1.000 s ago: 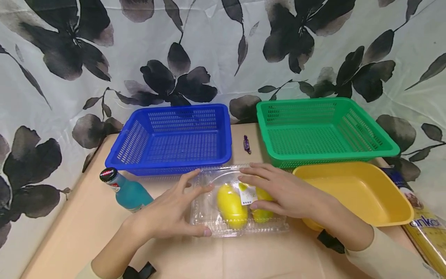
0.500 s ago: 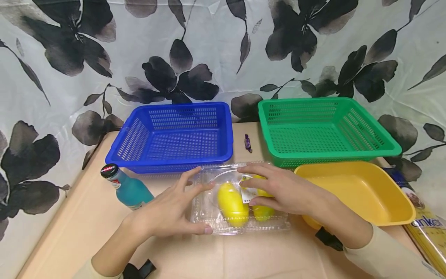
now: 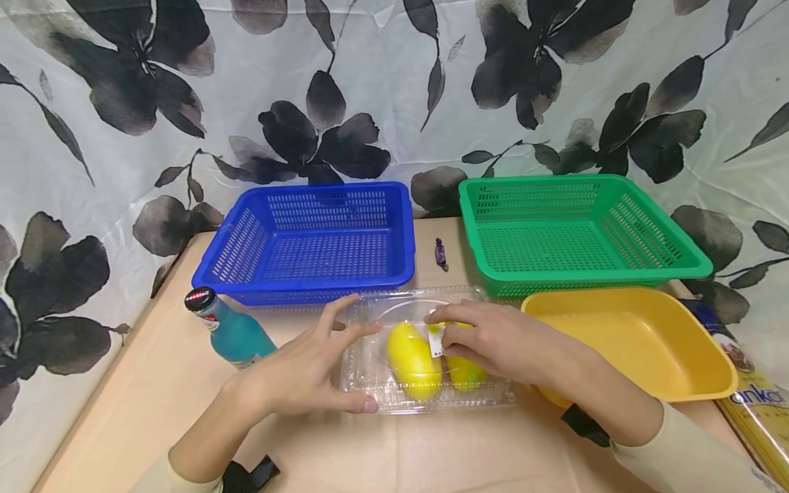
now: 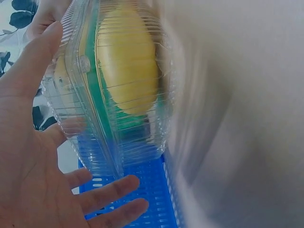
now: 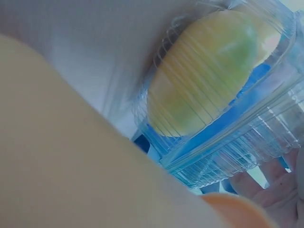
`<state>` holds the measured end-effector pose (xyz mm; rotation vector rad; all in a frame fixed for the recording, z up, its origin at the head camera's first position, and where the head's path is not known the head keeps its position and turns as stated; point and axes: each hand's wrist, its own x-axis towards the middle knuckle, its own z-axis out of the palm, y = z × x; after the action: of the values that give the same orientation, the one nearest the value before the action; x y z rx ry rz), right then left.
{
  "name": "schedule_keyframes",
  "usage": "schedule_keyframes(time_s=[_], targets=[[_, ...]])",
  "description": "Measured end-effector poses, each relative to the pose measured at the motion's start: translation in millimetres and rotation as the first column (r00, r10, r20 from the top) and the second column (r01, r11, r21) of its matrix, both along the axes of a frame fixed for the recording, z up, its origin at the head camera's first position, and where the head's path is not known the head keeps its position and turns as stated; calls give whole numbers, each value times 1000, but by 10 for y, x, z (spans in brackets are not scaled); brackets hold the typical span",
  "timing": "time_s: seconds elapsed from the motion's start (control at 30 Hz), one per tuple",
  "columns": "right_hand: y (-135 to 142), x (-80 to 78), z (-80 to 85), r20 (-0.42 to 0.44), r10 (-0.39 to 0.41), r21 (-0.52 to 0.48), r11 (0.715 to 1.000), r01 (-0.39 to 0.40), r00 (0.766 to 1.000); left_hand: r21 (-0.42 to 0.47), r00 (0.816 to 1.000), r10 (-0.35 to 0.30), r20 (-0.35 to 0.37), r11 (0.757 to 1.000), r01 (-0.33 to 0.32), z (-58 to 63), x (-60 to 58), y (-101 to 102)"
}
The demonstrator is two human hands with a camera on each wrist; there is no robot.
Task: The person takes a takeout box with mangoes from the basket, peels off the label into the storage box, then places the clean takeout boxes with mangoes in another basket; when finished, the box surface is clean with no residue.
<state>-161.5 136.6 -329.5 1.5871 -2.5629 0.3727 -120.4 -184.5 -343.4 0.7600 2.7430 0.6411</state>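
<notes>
A clear plastic clamshell box (image 3: 370, 363) lies on the table in the head view, with two yellow mangoes inside. The left mango (image 3: 411, 363) shows plainly; the right mango (image 3: 465, 373) is partly covered. A small white label (image 3: 436, 342) sits on the lid. My left hand (image 3: 296, 370) rests at the box's left side, fingers and thumb spread along it. Above the lid, my right hand (image 3: 499, 339) has bent fingertips at the label; whether they pinch it is hidden. In the left wrist view, my left hand (image 4: 42, 166) has its fingers extended beside the box.
Behind the box stand a blue basket (image 3: 302, 291) and a green basket (image 3: 592, 277). A purple-wrapped candy (image 3: 440, 253) lies between them. A yellow tub (image 3: 622, 342) and a yellow packet (image 3: 755, 411) are at the right. A blue bottle (image 3: 237, 335) leans beside my left hand.
My right hand's fingers have bent and drawn together at the label, covering more of it. My left hand and the box have hardly moved.
</notes>
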Motion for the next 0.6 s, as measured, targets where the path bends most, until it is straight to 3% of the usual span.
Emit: schedule_keyframes(time_s=[0.3, 0.6], targets=[[-9, -5, -7, 117, -33, -60, 997, 40, 993, -40, 1000, 3, 20, 999, -2, -1, -24, -27], [17, -44, 38, 174, -16, -114, 993, 37, 985, -43, 993, 64, 96, 997, -60, -4, -17, 37]])
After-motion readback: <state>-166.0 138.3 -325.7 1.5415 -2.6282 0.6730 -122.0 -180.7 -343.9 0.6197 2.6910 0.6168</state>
